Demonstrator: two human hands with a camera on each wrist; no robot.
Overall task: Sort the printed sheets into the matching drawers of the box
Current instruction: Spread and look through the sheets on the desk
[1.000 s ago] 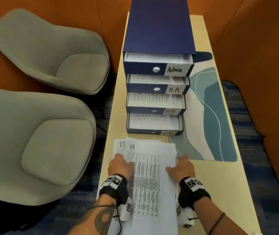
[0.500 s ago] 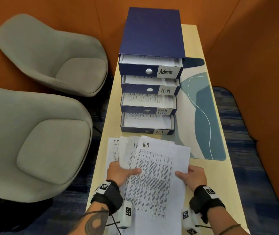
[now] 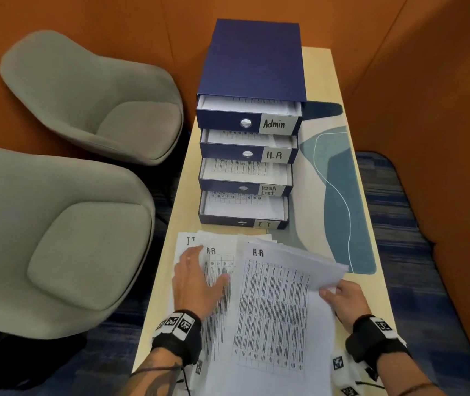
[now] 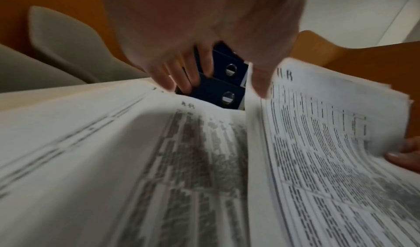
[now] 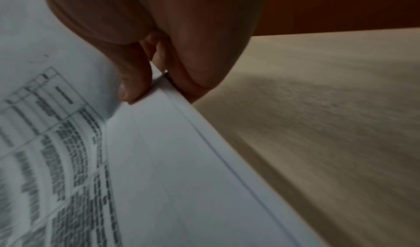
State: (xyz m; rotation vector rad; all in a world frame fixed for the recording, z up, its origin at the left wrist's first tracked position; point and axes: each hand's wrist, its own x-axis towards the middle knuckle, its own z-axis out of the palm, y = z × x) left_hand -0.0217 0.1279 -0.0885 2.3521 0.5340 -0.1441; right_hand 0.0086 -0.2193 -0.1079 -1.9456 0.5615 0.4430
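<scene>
A dark blue drawer box point(image 3: 252, 58) stands on the table with its drawers pulled out, labelled Admin point(image 3: 274, 124), H.R point(image 3: 274, 155), Task List point(image 3: 268, 190) and I.T point(image 3: 264, 224); each holds printed sheets. In front of it lies a fanned stack of printed sheets point(image 3: 219, 287). My right hand point(image 3: 342, 298) pinches the right edge of a wad of sheets headed H.R point(image 3: 276, 307), lifted off the table; the pinch shows in the right wrist view point(image 5: 159, 81). My left hand point(image 3: 196, 278) lies flat with straight fingers point(image 4: 181, 72) on the lower sheets, one headed H.R point(image 4: 188, 106).
Two grey armchairs point(image 3: 56, 224) stand left of the narrow pale table point(image 3: 371, 292). A blue and white desk mat point(image 3: 339, 201) lies right of the box. Orange walls point(image 3: 428, 81) close in behind and to the right.
My right hand has drawn the top H.R sheets to the right and raised their edge. My left hand has slid forward and flattened on the sheets left underneath, uncovering another H.R page.
</scene>
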